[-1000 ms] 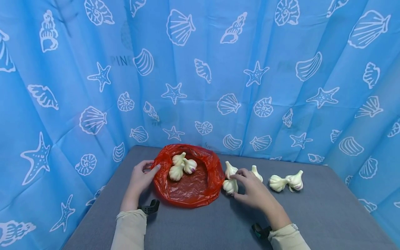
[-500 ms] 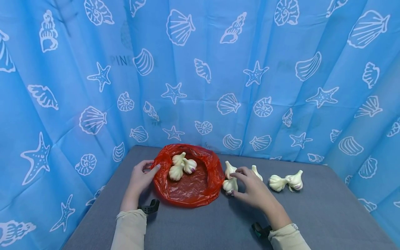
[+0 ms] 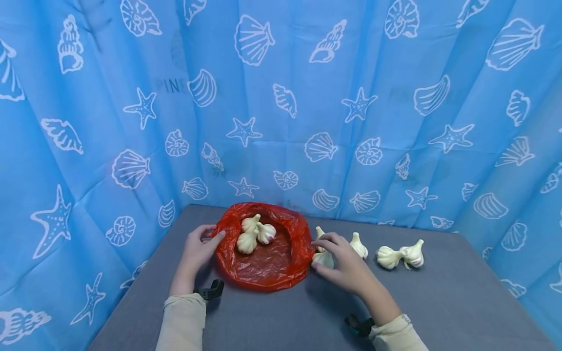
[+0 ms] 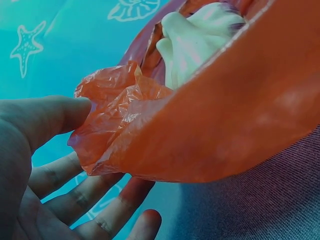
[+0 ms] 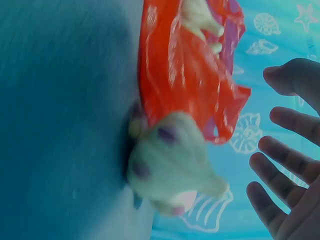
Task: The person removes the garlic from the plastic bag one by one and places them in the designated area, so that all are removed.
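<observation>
A red plastic bag (image 3: pixel 264 283) lies with its mouth rolled wide, holding three garlic bulbs (image 3: pixel 247 242). My left hand (image 3: pixel 199 249) is at its left rim; in the left wrist view the bag's crumpled edge (image 4: pixel 120 105) sits between my thumb and fingers (image 4: pixel 82 195). To the right of the bag, my right hand (image 3: pixel 347 263) hovers above two garlic bulbs (image 3: pixel 323 260), partly covering them. Its fingers (image 5: pixel 280 175) are spread in the right wrist view and grip nothing, with a garlic bulb (image 5: pixel 172 155) beside the bag.
Right of my right hand stands one garlic bulb (image 3: pixel 358 246), and farther right two more bulbs (image 3: pixel 390 257) lie touching. A blue shell-patterned curtain (image 3: pixel 285 161) rises behind the grey table (image 3: pixel 272 321).
My right hand has moved slightly left toward the bag's right rim, covering more of the upper bulb and uncovering the one behind it. My left hand has stayed in place.
</observation>
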Available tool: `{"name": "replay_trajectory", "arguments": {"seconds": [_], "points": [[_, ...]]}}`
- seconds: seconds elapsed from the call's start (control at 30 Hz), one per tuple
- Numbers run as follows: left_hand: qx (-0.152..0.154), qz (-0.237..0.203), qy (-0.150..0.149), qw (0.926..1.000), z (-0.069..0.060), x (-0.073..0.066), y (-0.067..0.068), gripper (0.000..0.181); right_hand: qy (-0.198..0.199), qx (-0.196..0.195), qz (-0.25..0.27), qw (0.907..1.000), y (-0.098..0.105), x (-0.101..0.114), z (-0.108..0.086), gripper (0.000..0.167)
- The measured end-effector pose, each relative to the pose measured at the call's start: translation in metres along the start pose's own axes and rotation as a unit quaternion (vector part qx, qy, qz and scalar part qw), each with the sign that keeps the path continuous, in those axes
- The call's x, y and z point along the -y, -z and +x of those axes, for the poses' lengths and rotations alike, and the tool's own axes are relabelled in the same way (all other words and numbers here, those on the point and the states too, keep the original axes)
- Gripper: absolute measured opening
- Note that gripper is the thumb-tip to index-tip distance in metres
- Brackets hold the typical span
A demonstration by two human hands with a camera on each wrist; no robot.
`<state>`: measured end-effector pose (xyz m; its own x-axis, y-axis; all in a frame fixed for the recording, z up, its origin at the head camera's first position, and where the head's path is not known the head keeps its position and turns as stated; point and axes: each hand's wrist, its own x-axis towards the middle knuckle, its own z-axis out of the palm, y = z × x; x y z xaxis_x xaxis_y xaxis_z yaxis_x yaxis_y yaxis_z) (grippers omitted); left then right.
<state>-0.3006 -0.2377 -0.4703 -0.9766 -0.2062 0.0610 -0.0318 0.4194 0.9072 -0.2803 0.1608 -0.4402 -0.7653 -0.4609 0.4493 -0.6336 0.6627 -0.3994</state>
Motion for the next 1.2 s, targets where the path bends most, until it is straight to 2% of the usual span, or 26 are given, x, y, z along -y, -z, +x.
{"name": "replay_trajectory", "arguments": {"seconds": [0.23,0.4,0.6,0.8,1.0,1.2], "points": [[-0.002,0.001,0.001,1.0000,0.001,0.002,0.001,0.056,-0.002,0.015,0.059,0.9982,-0.012,0.016,0.011,0.045],[0.000,0.001,0.001,1.0000,0.000,0.004,0.000,0.054,-0.017,0.024,0.115,0.9929,-0.023,0.021,0.019,0.044],[-0.002,-0.002,-0.002,1.0000,0.000,0.005,0.000,0.054,-0.015,0.010,0.165,0.9861,-0.037,0.028,0.033,0.043],[-0.004,-0.005,-0.002,1.0000,-0.002,0.005,0.001,0.054,-0.019,-0.024,0.239,0.9706,-0.052,0.037,0.052,0.042],[-0.003,-0.008,-0.002,1.0000,-0.002,0.003,0.000,0.054,-0.075,-0.033,0.287,0.9543,-0.064,0.051,0.065,0.039],[-0.003,-0.005,0.000,1.0000,0.000,0.003,0.001,0.054,-0.105,-0.050,0.319,0.9406,-0.080,0.061,0.080,0.039]]}}
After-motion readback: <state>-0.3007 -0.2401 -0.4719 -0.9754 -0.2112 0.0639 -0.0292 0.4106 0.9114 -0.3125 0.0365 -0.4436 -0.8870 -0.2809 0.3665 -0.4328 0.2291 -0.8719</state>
